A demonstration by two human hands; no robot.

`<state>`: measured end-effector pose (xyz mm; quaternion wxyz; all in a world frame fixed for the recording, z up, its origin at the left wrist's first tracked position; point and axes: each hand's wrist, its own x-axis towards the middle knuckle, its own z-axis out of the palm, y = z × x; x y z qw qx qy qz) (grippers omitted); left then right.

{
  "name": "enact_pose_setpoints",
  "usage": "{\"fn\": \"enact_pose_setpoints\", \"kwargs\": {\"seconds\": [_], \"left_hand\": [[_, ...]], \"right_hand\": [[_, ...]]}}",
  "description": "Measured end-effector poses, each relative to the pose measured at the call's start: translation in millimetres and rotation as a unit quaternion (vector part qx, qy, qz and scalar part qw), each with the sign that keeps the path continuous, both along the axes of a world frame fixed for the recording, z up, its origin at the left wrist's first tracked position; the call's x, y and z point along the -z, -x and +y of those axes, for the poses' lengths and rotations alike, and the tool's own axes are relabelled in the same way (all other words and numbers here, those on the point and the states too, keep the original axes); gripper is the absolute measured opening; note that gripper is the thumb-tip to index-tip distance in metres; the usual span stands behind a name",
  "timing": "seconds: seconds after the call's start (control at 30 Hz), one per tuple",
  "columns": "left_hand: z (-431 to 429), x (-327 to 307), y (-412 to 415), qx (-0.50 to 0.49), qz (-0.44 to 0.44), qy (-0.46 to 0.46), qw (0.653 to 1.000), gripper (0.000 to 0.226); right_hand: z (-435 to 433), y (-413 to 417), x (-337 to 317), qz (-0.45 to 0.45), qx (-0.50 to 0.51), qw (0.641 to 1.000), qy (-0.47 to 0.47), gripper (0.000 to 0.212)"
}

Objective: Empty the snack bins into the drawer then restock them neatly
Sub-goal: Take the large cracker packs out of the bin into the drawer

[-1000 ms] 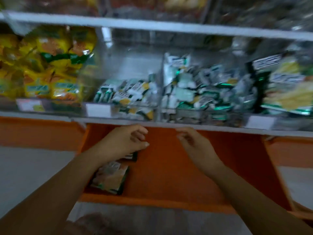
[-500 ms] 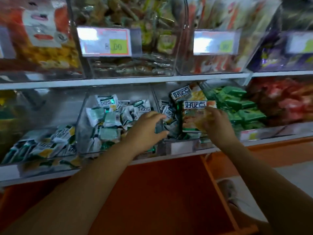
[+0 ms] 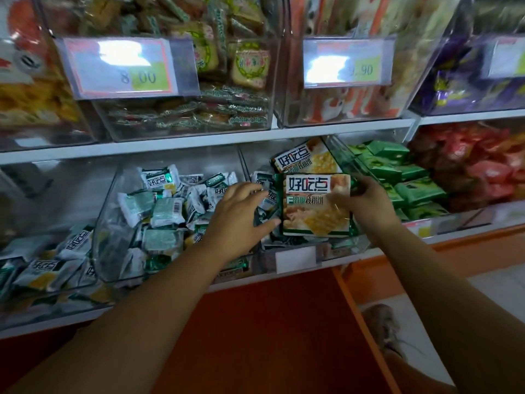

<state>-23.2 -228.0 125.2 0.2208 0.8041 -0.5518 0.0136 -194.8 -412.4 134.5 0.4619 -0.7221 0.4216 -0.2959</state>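
- Since the orange drawer (image 3: 255, 322) sits open under the shelf, carry each load straight down into it.
- Keep the clear bin (image 3: 343, 247) seated and lift over its front wall.
- The large biscuit pack (image 3: 316, 206) stands in that bin, with your right hand (image 3: 366, 203) gripping its right edge.
- Your left hand (image 3: 235, 217) is spread loose, thumb at the pack's left edge. Steady the pack with it.

Left price tag (image 3: 127, 66): 8.00
Right price tag (image 3: 348, 64): ends in .90, first digit blurred
Front large pack (image 3: 316, 204): 好吃点
Rear large pack (image 3: 305, 157): 好吃点
Small packet (image 3: 159, 179): 好吃点
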Motion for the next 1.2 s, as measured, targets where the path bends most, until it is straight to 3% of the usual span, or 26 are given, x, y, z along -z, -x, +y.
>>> {"fn": "enact_pose_setpoints", "kwargs": {"seconds": [0.07,0.17,0.2,0.3,0.37,0.43,0.53,0.63,0.73,0.8,0.93,1.03,1.2], "left_hand": [[-2,-2,0,-0.002,0.007,-0.011,1.0,0.072],[-2,-7,5,-0.016,0.027,-0.024,0.999,0.083],[-2,-10,8,-0.025,0.06,-0.009,0.998,0.087],[-3,-22,13,-0.045,0.238,0.053,0.969,0.089],[-3,-29,14,-0.037,0.353,0.086,0.931,0.061],[-1,-35,13,-0.023,0.416,0.113,0.902,0.033],[3,-33,2,-0.048,0.44,0.157,0.883,0.039],[13,-30,-11,-0.081,0.488,0.19,0.848,0.05],[22,-27,-18,-0.1,0.54,0.209,0.809,0.031],[26,-24,-19,-0.102,0.568,0.215,0.788,0.023],[32,-20,-16,-0.112,0.558,0.209,0.795,0.027],[38,-17,-14,-0.113,0.551,0.202,0.802,0.027],[61,-23,-5,-0.126,0.538,0.206,0.808,0.034]], "right_hand": [[3,2,-1,-0.004,-0.052,0.999,-0.004,0.036],[9,5,-2,-0.039,-0.084,0.996,0.004,0.028],[11,7,-4,-0.059,-0.086,0.995,-0.002,0.029],[14,7,-14,-0.123,-0.069,0.988,-0.069,0.071],[19,2,-22,-0.139,-0.107,0.981,-0.088,0.065],[25,-7,-25,-0.109,-0.135,0.983,-0.067,0.06],[18,-20,-21,-0.022,-0.084,0.994,0.07,0.041],[-20,-31,-6,0.095,-0.005,0.97,0.223,0.033],[-55,-48,13,0.203,-0.037,0.948,0.24,0.051],[-67,-63,18,0.215,-0.031,0.954,0.206,0.065],[-69,-77,15,0.25,-0.002,0.952,0.175,0.058],[-61,-67,14,0.189,0.009,0.97,0.15,0.054],[-25,-32,-16,0.011,0.013,1.0,0.0,0.042]]}}
